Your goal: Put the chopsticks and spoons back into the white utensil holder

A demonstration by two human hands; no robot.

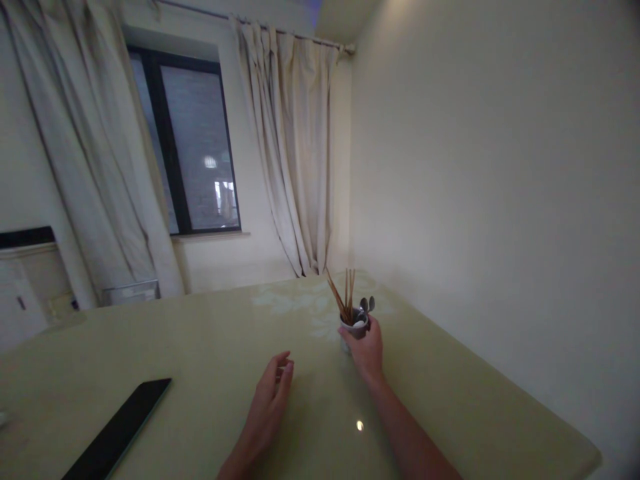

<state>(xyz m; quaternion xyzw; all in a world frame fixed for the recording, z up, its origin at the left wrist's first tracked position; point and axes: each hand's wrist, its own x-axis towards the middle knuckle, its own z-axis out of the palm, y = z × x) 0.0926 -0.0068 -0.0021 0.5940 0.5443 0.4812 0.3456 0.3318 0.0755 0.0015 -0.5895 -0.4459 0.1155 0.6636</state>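
Note:
My right hand [367,347] is wrapped round a small grey cup [346,345] toward the far right of the table. Several wooden chopsticks [349,297] lean to the left in the cup. Spoons [367,305] with dark metal bowls stick up on its right side, and something white shows just inside the rim. To the left of the cup, my left hand [275,387] hovers over or rests on the tabletop, fingers loosely curved and apart, with nothing in it. Whether the cup touches the table is hard to see behind my right hand.
The pale green glossy table [210,347] reaches to the wall [490,200] on the right. A long black flat object [120,427] lies at the front left. Behind the table are a dark-framed window [197,147] and cream curtains [295,147].

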